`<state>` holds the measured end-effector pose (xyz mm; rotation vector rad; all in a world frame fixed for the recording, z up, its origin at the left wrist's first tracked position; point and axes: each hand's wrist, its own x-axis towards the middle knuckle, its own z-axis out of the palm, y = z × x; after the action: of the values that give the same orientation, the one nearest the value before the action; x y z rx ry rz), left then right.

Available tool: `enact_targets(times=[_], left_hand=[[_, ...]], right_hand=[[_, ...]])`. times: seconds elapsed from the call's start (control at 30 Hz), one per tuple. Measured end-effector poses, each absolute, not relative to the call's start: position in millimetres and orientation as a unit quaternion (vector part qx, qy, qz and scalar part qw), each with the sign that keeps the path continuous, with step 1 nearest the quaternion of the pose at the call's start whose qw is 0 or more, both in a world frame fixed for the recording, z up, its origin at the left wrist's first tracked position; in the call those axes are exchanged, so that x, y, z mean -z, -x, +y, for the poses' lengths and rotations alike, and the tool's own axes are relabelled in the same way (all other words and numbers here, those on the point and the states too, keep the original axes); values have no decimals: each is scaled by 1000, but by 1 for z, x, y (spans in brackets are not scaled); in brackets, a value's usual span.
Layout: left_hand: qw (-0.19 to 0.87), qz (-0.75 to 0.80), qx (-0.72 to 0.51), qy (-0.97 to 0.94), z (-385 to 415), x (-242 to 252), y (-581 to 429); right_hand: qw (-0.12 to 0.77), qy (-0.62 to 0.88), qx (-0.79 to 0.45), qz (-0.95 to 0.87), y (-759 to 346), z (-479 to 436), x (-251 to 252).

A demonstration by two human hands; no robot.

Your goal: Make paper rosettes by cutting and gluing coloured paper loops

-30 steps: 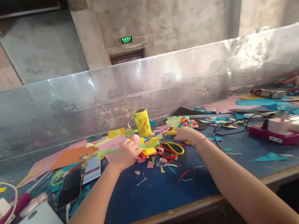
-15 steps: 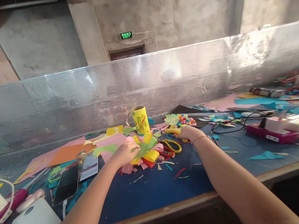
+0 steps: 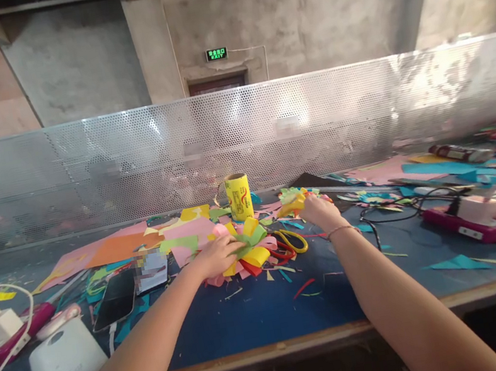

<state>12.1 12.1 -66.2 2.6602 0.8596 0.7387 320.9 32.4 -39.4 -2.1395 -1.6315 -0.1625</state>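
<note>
My left hand (image 3: 218, 255) lies on the left side of a large paper flower (image 3: 251, 245) with yellow, green, pink and red loops, its fingers spread over the petals. Farther right, my right hand (image 3: 322, 212) is at a smaller multicoloured paper piece (image 3: 295, 197); its fingers are bunched, and a yellow strip shows beside them. Whether they grip it is too small to tell. Scissors with yellow and red handles (image 3: 293, 240) lie between my hands, close to the flower.
Behind the flower stands a yellow cylinder (image 3: 239, 196). Two phones (image 3: 113, 300) and a white power bank (image 3: 69, 370) lie left. Magenta power strips (image 3: 470, 224) sit at both sides. Coloured paper (image 3: 115, 250) and scraps are scattered around; a perforated metal panel (image 3: 153, 164) rises behind.
My left hand's fingers have spread over the flower. My right hand has shifted slightly, its fingers now at the small multicoloured piece. The whole view has moved a little.
</note>
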Motion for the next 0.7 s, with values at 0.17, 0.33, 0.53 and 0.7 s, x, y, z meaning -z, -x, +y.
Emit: enact_targets(times=[0.17,0.33,0.53,0.7], left_hand=[[55,343,-151,-926,5,60,-19],[-11,402,-79,-912,1,49,-32],[-25,423,-73,-903,0,47,-44],[-11,436,-77,-896,-1,49,-46]], right_hand=[[302,763,74,-567,-300,16,15],[366,740,60,-561,-288,13,9],[392,702,36,-593,-285,19,13],[373,688,37,-622,-276,15,14]])
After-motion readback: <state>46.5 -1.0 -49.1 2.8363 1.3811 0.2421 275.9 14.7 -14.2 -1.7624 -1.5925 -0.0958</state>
